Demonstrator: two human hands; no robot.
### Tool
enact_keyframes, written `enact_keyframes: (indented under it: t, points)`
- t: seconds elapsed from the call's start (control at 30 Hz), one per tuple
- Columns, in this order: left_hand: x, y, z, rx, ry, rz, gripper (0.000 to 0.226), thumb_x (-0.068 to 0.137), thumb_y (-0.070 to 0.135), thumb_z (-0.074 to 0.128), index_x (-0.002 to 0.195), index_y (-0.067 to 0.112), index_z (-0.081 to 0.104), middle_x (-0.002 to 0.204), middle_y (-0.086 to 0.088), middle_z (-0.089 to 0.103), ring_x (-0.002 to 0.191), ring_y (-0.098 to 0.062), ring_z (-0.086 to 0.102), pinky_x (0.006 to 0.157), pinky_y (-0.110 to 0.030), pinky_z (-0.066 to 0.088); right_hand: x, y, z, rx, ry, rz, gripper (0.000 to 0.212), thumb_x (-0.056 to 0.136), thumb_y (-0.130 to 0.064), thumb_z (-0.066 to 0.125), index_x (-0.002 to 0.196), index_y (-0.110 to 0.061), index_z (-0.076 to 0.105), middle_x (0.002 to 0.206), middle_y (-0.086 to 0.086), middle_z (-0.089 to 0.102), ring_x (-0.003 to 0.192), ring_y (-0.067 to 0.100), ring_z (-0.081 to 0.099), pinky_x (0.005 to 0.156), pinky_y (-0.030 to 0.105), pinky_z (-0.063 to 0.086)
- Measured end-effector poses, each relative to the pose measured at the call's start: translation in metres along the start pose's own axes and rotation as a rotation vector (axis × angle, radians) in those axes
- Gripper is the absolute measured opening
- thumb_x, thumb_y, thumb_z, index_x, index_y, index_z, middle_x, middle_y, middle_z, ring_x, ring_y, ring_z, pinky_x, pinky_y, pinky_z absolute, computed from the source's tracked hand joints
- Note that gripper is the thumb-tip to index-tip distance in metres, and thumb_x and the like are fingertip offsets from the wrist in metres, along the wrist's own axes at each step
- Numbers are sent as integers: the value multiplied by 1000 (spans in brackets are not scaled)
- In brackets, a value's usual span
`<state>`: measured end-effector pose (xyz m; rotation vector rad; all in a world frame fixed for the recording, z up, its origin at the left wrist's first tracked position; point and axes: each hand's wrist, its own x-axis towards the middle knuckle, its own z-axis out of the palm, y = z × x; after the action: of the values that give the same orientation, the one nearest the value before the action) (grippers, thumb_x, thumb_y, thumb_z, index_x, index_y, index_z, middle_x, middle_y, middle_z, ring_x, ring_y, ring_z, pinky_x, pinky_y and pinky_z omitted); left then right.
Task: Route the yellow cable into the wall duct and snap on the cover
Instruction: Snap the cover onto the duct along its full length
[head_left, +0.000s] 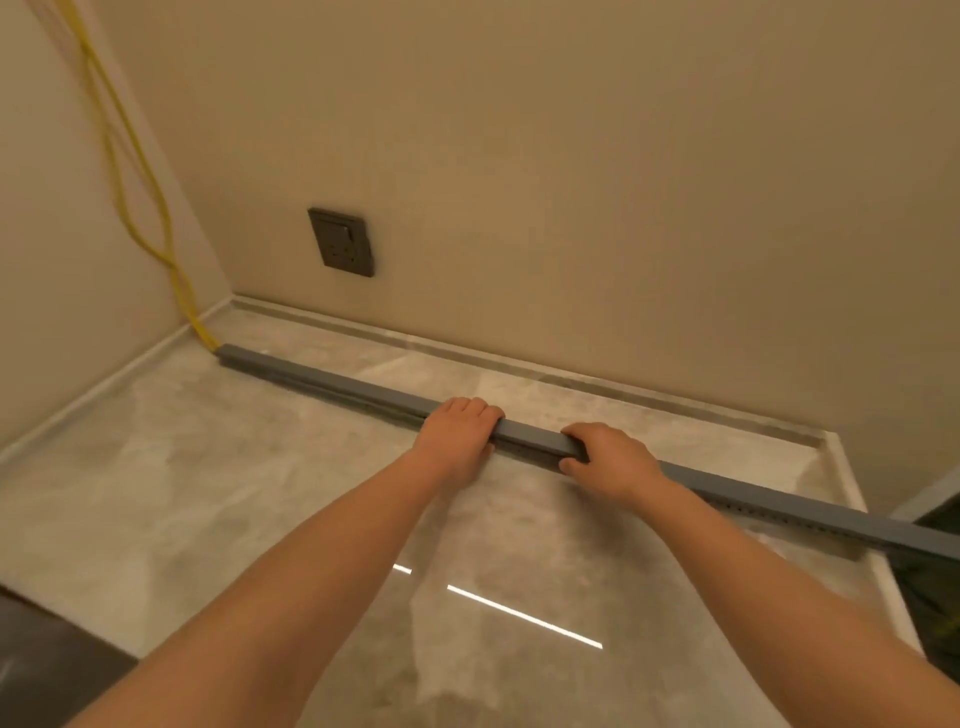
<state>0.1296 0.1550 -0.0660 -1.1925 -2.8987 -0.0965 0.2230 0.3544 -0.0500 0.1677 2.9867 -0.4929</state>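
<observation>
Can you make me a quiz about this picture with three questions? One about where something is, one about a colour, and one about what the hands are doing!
1. Where does the yellow cable go into the grey duct?
A) at its left end, by the corner
B) between the two hands
C) at its right end

2. What colour is the wall socket?
A) white
B) dark grey
C) red

3. What are the left hand and the right hand doing?
A) hanging free
B) pulling the cable
C) both gripping the duct

Answers:
1 A: the cable comes down the corner and meets the duct's left end.
2 B: its plate is plainly dark.
3 C: the fingers of both hands curl over the duct's top.
</observation>
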Motion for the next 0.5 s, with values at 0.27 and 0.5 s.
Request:
enact_keyframes:
  t: [0.27,0.5]
  points:
    - [-8,-129,1,-16,-24,44,35,92,45,49,119,22,49,114,-2,56,104,-22,51,90,-34,39,55,-71,40,-129,66,17,17,92,-39,50,103,-26,52,99,-2,56,91,22,54,75,36,40]
    - [-11,-171,18,-15,44,103,43,94,48,43,129,23,41,122,-1,48,114,-23,43,104,-35,30,72,-79,44,-171,1,-21,25,92,-42,50,111,-27,47,103,-3,49,92,18,45,75,31,34]
